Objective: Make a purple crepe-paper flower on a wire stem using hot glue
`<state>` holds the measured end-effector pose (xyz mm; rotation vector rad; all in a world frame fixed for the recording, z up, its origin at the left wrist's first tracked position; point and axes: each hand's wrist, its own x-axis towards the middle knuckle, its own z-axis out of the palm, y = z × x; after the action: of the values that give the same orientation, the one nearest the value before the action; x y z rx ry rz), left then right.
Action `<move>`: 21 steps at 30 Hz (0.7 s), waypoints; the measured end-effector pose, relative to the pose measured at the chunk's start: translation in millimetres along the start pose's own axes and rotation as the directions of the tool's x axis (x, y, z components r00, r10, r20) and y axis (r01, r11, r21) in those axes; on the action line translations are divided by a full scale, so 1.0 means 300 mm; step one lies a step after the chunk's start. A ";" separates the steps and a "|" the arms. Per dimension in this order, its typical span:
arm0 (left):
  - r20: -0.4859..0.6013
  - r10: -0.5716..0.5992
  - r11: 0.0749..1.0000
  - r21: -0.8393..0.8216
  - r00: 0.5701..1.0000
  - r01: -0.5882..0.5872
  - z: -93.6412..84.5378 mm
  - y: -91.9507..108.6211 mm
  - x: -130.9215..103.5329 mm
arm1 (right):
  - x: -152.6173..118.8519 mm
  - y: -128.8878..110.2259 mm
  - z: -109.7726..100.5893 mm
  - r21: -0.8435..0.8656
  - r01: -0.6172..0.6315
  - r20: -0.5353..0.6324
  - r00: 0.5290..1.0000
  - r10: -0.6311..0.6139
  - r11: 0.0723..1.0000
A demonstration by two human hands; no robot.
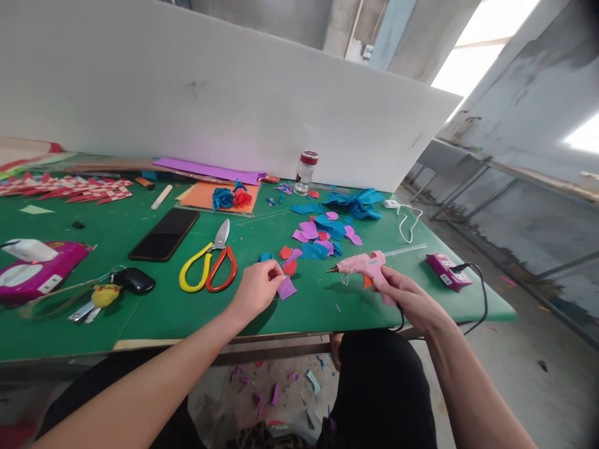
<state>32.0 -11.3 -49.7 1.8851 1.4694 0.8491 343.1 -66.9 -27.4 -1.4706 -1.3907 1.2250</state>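
My left hand [257,288] is closed in a pinch at the table's front part, on what appears to be the edge of a small purple paper piece [287,288]. Small red [291,268] and blue paper pieces [266,257] lie close to its fingers. My right hand [409,298] is wrapped round the handle of a pink glue gun [360,265], its nozzle pointing left. A clear glue stick [406,250] juts from the gun's back. Beyond both hands lies a loose spread of purple, blue and red paper pieces [322,234].
Yellow-and-red-handled scissors [208,265], a phone [165,234] and keys with a yellow charm [105,295] lie left. Blue and red paper flowers [233,196] rest on orange paper. A jar [306,172] stands near the white board [234,93]. A purple power strip [448,272] sits right.
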 end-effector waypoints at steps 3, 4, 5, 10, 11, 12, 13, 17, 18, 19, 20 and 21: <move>0.011 -0.006 1.000 -0.018 1.000 0.006 -0.001 -0.006 0.000 | 0.026 0.032 -0.044 -0.111 -0.037 -0.064 0.998 0.030 0.993; 0.013 -0.002 0.999 -0.032 1.000 0.003 -0.001 -0.010 0.000 | 0.034 0.043 -0.053 -0.142 -0.055 -0.085 0.995 0.043 0.988; 0.019 0.004 0.999 -0.054 1.000 -0.003 -0.002 -0.012 0.001 | 0.042 0.055 -0.060 -0.172 -0.071 -0.102 0.993 0.054 0.983; 0.037 0.092 0.981 -0.174 0.995 -0.085 -0.044 0.010 0.007 | 0.067 0.107 -0.087 -0.319 -0.019 -0.155 0.987 -0.032 0.948; 0.045 0.112 0.975 -0.197 0.993 -0.101 -0.064 0.021 0.007 | 0.068 0.110 -0.090 -0.366 -0.001 -0.179 0.981 -0.070 0.931; 0.046 0.126 0.971 -0.210 0.991 -0.113 -0.087 0.034 0.007 | 0.067 0.106 -0.089 -0.422 0.013 -0.221 0.968 -0.116 0.907; 0.045 0.139 0.967 -0.222 0.989 -0.126 -0.112 0.048 0.005 | 0.065 0.095 -0.082 -0.480 0.018 -0.281 0.944 -0.174 0.877; 0.042 0.169 0.967 -0.201 0.985 -0.158 -0.216 0.089 -0.008 | 0.046 -0.034 0.054 -0.541 0.102 -0.433 0.818 -0.380 0.835; 0.039 0.173 0.968 -0.191 0.984 -0.162 -0.238 0.094 -0.011 | 0.043 -0.079 0.115 -0.448 0.180 -0.376 0.850 -0.368 0.875; 0.032 0.174 0.969 -0.184 0.984 -0.165 -0.258 0.097 -0.014 | 0.042 -0.125 0.181 -0.327 0.248 -0.276 0.898 -0.343 0.912; 0.025 0.174 0.969 -0.181 0.985 -0.166 -0.274 0.099 -0.016 | 0.044 -0.167 0.250 -0.227 0.300 -0.154 0.928 -0.339 0.926; 0.015 0.174 0.969 -0.182 0.985 -0.168 -0.287 0.100 -0.018 | 0.050 -0.204 0.315 -0.149 0.344 -0.033 0.935 -0.352 0.927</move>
<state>-18.5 -16.9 26.2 1.8978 1.1810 0.9931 235.1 -52.9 5.0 -1.2696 -1.6421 0.8670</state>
